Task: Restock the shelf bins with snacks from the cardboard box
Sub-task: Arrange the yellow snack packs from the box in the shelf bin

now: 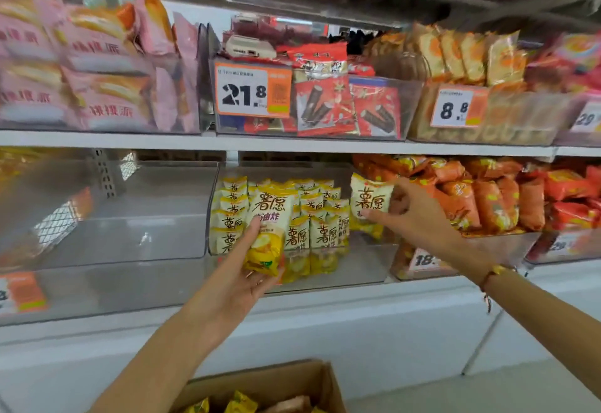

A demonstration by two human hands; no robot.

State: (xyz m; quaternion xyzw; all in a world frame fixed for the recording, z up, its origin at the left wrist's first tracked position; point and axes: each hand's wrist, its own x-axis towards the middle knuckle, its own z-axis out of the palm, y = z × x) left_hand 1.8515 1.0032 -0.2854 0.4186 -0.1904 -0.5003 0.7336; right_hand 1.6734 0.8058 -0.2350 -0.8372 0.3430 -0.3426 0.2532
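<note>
Packets of yellow-and-white snacks stand in rows in the clear middle bin [374, 263] on the lower shelf. My left hand [247, 279] has its grip closed round one snack packet [268, 217], thumb on the front, holding it upright just in front of the stocked rows. My right hand [419, 214] pinches a second packet [370, 198] by its right edge, raised at the right end of the same bin, beside the bin of orange packets [487, 198]. The cardboard box [292, 383] sits below my arms at the bottom edge, open, with a few yellow packets showing inside. Left of the middle bin is another clear bin [130, 217]. On the upper shelf, a 21.8 price tag [252, 90] fronts a bin of red packets.
</note>
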